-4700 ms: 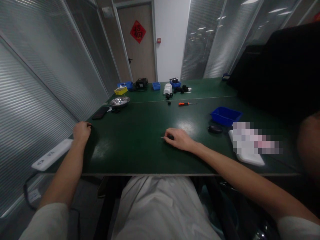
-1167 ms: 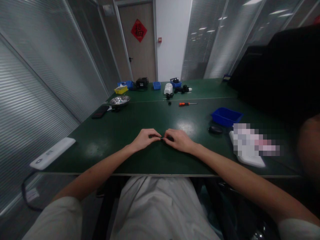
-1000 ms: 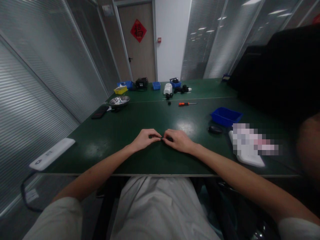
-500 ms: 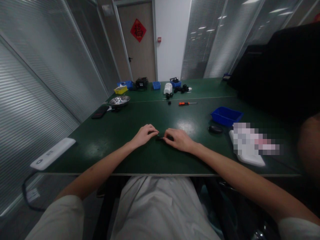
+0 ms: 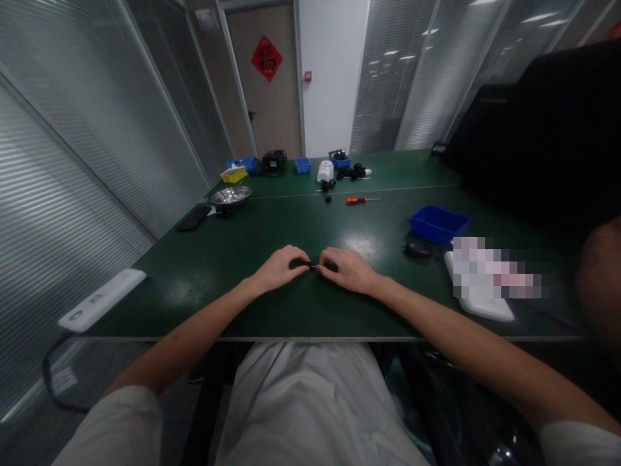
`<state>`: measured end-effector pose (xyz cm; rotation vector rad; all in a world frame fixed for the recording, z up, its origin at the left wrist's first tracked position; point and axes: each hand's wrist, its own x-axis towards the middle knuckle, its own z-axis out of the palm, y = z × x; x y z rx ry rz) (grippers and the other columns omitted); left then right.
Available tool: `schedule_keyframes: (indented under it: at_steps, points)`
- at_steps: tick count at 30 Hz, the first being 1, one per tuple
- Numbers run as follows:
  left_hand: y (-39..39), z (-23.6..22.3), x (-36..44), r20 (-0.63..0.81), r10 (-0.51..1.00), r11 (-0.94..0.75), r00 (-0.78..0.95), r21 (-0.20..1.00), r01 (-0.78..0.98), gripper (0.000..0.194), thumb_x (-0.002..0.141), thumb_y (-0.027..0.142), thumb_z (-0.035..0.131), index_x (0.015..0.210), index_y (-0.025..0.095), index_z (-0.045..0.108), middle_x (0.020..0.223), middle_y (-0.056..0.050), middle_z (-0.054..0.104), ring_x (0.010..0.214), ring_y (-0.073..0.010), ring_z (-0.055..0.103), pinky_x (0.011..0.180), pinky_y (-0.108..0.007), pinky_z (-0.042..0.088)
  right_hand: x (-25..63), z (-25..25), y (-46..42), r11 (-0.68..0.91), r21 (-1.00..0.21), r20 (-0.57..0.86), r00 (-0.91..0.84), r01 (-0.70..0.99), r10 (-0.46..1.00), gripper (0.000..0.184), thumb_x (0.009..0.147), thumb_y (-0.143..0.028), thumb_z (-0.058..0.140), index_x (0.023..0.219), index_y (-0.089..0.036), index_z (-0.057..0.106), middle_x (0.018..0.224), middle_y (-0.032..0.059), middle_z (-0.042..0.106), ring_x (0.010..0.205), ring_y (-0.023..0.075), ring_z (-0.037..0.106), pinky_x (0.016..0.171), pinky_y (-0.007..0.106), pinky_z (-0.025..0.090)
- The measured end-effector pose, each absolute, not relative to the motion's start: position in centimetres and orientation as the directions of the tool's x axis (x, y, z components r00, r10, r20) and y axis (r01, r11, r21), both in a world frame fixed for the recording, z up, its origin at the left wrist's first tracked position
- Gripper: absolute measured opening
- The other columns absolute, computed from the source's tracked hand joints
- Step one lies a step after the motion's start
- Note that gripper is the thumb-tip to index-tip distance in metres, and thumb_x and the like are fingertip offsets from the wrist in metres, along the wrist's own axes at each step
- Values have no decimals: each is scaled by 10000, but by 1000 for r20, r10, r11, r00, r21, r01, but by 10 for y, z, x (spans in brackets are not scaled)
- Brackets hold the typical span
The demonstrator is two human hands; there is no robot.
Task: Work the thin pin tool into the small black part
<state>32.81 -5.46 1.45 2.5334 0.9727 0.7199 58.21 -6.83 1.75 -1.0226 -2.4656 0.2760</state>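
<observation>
Both hands meet near the middle of the green table (image 5: pixel 272 310), fingertips almost touching. Between them is a small dark part (image 5: pixel 313 266) with a thin, light bit on its right side; its kind is too small to make out. My left hand (image 5: pixel 281 266) is closed, thumb and fingers pinching the part's left end. On the other side my right hand (image 5: pixel 348 268) pinches the thin, light bit between thumb and forefinger. The fingertips partly cover the part.
Beyond the hands lies an orange-handled screwdriver (image 5: pixel 358 201). To the right are a black computer mouse (image 5: pixel 418 250), a blue tray (image 5: pixel 439 226) and a white tablet-like object (image 5: pixel 480 307). A metal bowl (image 5: pixel 231 196), a dark phone (image 5: pixel 194 219) and a white power strip (image 5: pixel 103 300) sit left.
My left hand has moved slightly right and its fingers have closed onto the small dark part. My right hand stays nearly in place.
</observation>
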Motion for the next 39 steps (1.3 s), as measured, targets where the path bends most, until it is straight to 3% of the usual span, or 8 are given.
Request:
schedule_keyframes:
  at_steps: [6, 10, 14, 17, 20, 27, 39]
  points:
    - [-45, 23, 301, 274, 729, -672, 627, 456, 583, 280, 988, 303, 600, 1216, 199, 725, 1194, -94, 709, 1081, -235, 649, 973, -368, 499, 583, 23, -71, 698, -360, 319, -622, 619, 715, 124, 994, -324, 590, 1001, -212, 642, 969, 31, 686, 793, 163, 609, 679, 273, 372]
    - [-20, 32, 237, 305, 850, -526, 429, 460, 715, 340, 968, 306, 607, 1274, 197, 707, 1261, -99, 688, 1079, -235, 655, 947, -362, 516, 584, 23, -71, 695, -376, 308, -624, 613, 718, 127, 992, -326, 595, 998, -211, 646, 970, 32, 686, 777, 159, 606, 669, 272, 372]
    - [8, 36, 145, 305, 948, -208, 88, 388, 898, 332, 891, 239, 650, 1200, 160, 741, 1212, -101, 722, 1114, -262, 645, 1022, -378, 480, 584, 19, -69, 695, -381, 317, -620, 610, 718, 125, 989, -326, 597, 982, -211, 644, 969, 31, 688, 786, 160, 611, 683, 270, 376]
    - [16, 36, 83, 237, 958, 87, -163, 305, 948, 311, 843, 149, 672, 1140, 119, 761, 1067, -90, 760, 1016, -240, 662, 963, -321, 482, 584, 17, -68, 693, -380, 319, -616, 613, 720, 123, 989, -325, 596, 978, -211, 641, 966, 28, 688, 788, 158, 613, 688, 268, 379]
    - [9, 36, 46, 225, 926, 245, -304, 255, 935, 313, 823, 91, 687, 1129, 72, 754, 891, -46, 751, 896, -200, 641, 892, -275, 461, 585, 17, -68, 691, -378, 315, -615, 617, 722, 127, 992, -328, 594, 984, -211, 642, 969, 28, 686, 789, 158, 613, 685, 268, 380]
    - [-6, 39, 31, 217, 898, 320, -384, 279, 905, 232, 871, 110, 699, 1091, 82, 768, 607, 44, 622, 668, -145, 528, 709, -188, 367, 584, 17, -68, 690, -377, 311, -617, 618, 723, 131, 995, -332, 591, 981, -214, 645, 958, 29, 683, 788, 160, 607, 690, 273, 382]
    - [-7, 29, 21, 328, 856, 322, -399, 266, 909, 200, 912, 136, 685, 1093, 96, 759, 699, 40, 677, 785, -151, 590, 784, -202, 396, 584, 18, -68, 700, -370, 313, -627, 611, 713, 129, 993, -330, 593, 982, -212, 644, 964, 28, 687, 779, 157, 608, 683, 271, 373]
